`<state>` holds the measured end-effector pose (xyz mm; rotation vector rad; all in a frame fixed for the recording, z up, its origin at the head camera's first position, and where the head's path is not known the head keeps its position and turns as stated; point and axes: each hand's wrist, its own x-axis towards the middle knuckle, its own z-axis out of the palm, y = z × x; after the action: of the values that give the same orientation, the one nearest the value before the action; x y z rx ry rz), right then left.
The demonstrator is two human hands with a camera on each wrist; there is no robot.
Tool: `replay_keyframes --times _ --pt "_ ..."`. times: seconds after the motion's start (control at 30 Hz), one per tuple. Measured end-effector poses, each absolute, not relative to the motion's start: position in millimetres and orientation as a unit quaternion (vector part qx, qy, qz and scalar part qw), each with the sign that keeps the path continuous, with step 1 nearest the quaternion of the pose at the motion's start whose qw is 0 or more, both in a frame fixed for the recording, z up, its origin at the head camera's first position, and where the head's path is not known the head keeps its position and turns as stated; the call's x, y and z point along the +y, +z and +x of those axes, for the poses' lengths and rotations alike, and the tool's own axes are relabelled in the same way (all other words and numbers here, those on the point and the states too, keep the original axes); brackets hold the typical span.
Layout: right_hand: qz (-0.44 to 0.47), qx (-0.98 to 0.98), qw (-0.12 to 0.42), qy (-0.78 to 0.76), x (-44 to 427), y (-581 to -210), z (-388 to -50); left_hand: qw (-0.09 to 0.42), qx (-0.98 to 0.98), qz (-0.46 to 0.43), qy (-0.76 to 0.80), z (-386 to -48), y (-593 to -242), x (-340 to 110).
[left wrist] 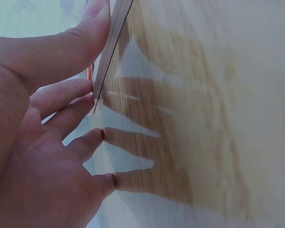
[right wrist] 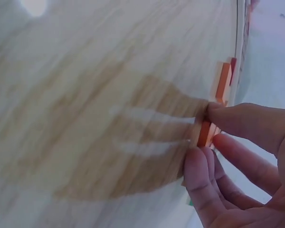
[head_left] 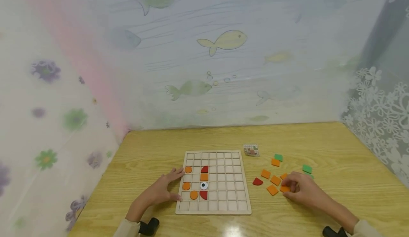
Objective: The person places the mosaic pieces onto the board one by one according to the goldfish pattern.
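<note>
A wooden grid board (head_left: pixel 223 196) lies on the table. My left hand (head_left: pixel 159 190) rests at its left edge, fingers spread, thumb near the lower corner. In the left wrist view the thumb and fingertips touch the board's side (left wrist: pixel 115 38). On the grid are orange discs (head_left: pixel 186 186), red quarter-round pieces (head_left: pixel 205 169), an orange square (head_left: pixel 204 177) and a white eye piece (head_left: pixel 203 185). Right of the board, my right hand (head_left: pixel 303 190) pinches an orange square tile (right wrist: pixel 205 134) at the table surface, between thumb and fingers.
Several loose orange tiles (head_left: pixel 272 190) lie around my right hand, with a red quarter-round piece (head_left: pixel 257 181) nearer the board and green tiles (head_left: pixel 307 168) farther out. A small pattern card (head_left: pixel 251 150) sits by the board's upper right corner. Fish-printed fabric (head_left: pixel 230 98) hangs behind the table.
</note>
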<state>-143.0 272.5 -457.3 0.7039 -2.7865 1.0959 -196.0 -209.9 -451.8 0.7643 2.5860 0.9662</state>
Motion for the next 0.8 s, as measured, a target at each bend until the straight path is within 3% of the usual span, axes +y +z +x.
replay_keyframes --times 0.2,0.8 --pt "0.227 -0.907 0.017 0.355 275 -456 -143 0.139 0.893 0.267 0.335 -196 -452 -210" --pt "0.308 -0.873 0.091 0.366 259 -454 -151 0.142 0.892 0.264 0.337 -198 -452 -210"
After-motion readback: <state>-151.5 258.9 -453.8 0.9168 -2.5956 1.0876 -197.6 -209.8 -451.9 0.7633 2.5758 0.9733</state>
